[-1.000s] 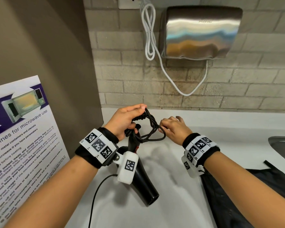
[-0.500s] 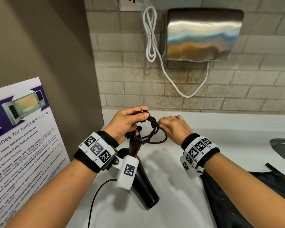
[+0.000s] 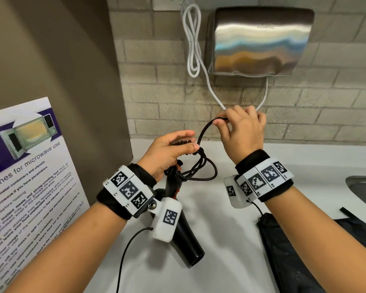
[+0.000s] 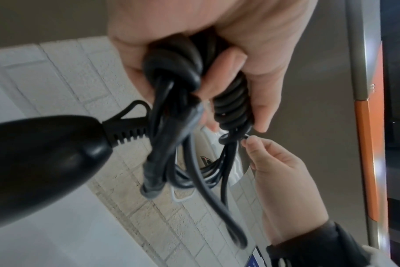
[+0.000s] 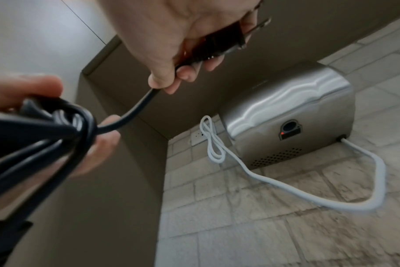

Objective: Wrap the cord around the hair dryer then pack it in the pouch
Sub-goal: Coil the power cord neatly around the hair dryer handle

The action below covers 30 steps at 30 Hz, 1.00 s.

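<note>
A black hair dryer point(image 3: 187, 240) hangs nozzle-down over the white worktop, its handle end point(image 4: 39, 159) close to my left wrist. My left hand point(image 3: 188, 141) grips the bundled loops of its black cord point(image 3: 201, 166) just above the handle; the coils point(image 4: 231, 101) lie under my curled fingers. My right hand point(image 3: 225, 122) is raised to the right of the bundle and holds the plug point(image 5: 219, 43) in its fist. A short stretch of cord point(image 5: 130, 112) runs from it down into the bundle. The black pouch point(image 3: 294, 261) lies flat at the lower right, partly under my right forearm.
A steel hand dryer point(image 3: 258, 39) is fixed to the tiled wall, with its white cable point(image 3: 193, 49) looped from a socket point(image 3: 164, 3). A microwave poster point(image 3: 25, 176) leans at the left. A sink edge point(image 3: 363, 187) shows at the right. The worktop point(image 3: 220, 218) lies below my hands.
My right hand has risen up and to the right, drawing the plug end of the cord out of the bundle. My left hand keeps its grip in about the same place.
</note>
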Motion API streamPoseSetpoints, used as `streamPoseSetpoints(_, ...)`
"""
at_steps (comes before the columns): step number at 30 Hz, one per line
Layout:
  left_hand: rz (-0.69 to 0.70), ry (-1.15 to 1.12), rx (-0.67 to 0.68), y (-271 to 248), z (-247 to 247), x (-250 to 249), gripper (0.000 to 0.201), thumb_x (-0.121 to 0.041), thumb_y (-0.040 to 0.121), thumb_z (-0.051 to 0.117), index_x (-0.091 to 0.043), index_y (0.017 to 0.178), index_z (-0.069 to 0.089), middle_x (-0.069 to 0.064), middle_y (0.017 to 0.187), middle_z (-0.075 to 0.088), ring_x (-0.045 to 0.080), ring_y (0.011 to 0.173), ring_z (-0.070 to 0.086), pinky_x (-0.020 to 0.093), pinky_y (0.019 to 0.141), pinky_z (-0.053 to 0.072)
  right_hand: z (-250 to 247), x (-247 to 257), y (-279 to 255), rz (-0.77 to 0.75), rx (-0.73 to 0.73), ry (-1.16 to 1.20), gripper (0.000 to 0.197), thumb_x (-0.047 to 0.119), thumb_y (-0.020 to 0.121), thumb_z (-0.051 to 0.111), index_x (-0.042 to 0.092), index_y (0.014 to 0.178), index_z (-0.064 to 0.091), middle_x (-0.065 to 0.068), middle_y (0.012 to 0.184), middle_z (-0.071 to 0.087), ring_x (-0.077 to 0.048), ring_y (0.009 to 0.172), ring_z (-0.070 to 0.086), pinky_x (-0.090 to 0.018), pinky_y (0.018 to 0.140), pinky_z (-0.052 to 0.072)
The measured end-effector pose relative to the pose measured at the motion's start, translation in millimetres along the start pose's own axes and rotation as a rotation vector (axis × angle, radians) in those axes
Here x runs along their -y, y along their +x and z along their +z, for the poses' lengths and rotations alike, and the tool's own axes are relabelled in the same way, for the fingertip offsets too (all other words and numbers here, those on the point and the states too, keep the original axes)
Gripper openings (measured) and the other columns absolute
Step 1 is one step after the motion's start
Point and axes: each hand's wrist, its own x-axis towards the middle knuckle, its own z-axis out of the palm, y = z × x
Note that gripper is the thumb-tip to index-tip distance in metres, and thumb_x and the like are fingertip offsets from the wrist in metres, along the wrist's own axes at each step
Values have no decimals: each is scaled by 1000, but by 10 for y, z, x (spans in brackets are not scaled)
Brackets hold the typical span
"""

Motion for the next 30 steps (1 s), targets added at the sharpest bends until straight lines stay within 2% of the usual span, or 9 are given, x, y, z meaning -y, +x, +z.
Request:
streamPoseSetpoints(2, -23, 26, 40, -8, -25, -22, 31, -10, 79, 66, -25, 106, 64, -7, 97, 66, -7, 57, 58, 15, 40, 36, -25, 44, -14, -22, -58, 5, 23, 40, 85, 50, 23, 79, 65, 7, 80, 67, -24, 87, 53, -32, 80, 21)
streamPoseSetpoints(4, -51, 67, 88, -30, -36, -64, 33, -8, 83, 62, -15, 115, 61, 0, 102, 65, -7, 47, 55, 15, 40, 36, -50, 92, -11, -36, -88, 27, 22, 40, 85, 51, 24, 78, 64, 8, 79, 66, -17, 88, 46, -31, 80, 21)
streamPoseSetpoints(7, -44, 131, 146, -69, -38, -121, 30, -8, 86, 58, -10, 115, 61, 7, 107, 63, -5, 33, 46, 14, 41, 37, -103, 165, 28, -75, -107, 59, 20, 39, 85, 53, 24, 77, 64, 9, 78, 65, -12, 86, 38, -27, 75, 18)
streamPoseSetpoints(11, 3, 115, 116, -98, -66, -126, 30, -7, 86, 58, -10, 116, 60, 7, 103, 63, -5, 33, 46, 13, 39, 35, -186, 236, 57, -74, -90, 101, 20, 41, 85, 53, 26, 79, 64, 12, 81, 64, -12, 89, 42, -21, 75, 12)
streamPoseSetpoints(15, -5, 16, 3, -67, -86, -56, 30, -10, 86, 58, -4, 115, 61, 5, 92, 64, -6, 34, 47, 13, 36, 34, -220, 161, 15, 14, 119, 122, 20, 44, 86, 53, 30, 89, 67, 21, 83, 55, -11, 89, 36, -24, 72, 10)
streamPoseSetpoints(18, -10, -17, -76, -28, -99, -19, 30, -13, 86, 60, -5, 115, 61, 7, 96, 64, -3, 31, 44, 14, 37, 35, -198, 25, -42, 41, 337, 73, 19, 35, 88, 54, 27, 99, 68, 18, 88, 56, -10, 84, 34, -26, 72, 13)
streamPoseSetpoints(22, -13, -17, -111, 13, -97, -3, 31, -14, 86, 60, -7, 116, 60, 5, 96, 63, -5, 31, 45, 14, 36, 36, -178, -119, -86, 111, 622, 359, 13, 7, 85, 58, 7, 93, 68, 0, 91, 55, -10, 65, 50, -6, 64, 36)
streamPoseSetpoints(26, -21, -17, -112, 32, -47, -9, 31, -14, 87, 59, -11, 118, 59, -2, 92, 62, -5, 31, 44, 17, 39, 38, -181, -84, -73, 180, 677, 520, 18, 1, 86, 56, 18, 81, 59, -2, 74, 62, 3, 55, 57, -5, 59, 43)
streamPoseSetpoints(30, -20, -48, -93, 20, 0, -13, 30, -17, 88, 58, -23, 117, 59, -6, 88, 62, 0, 29, 40, 16, 40, 36, -241, 3, -70, 216, 656, 812, 29, -3, 86, 54, 25, 78, 57, 2, 68, 59, -2, 54, 56, -17, 58, 50)
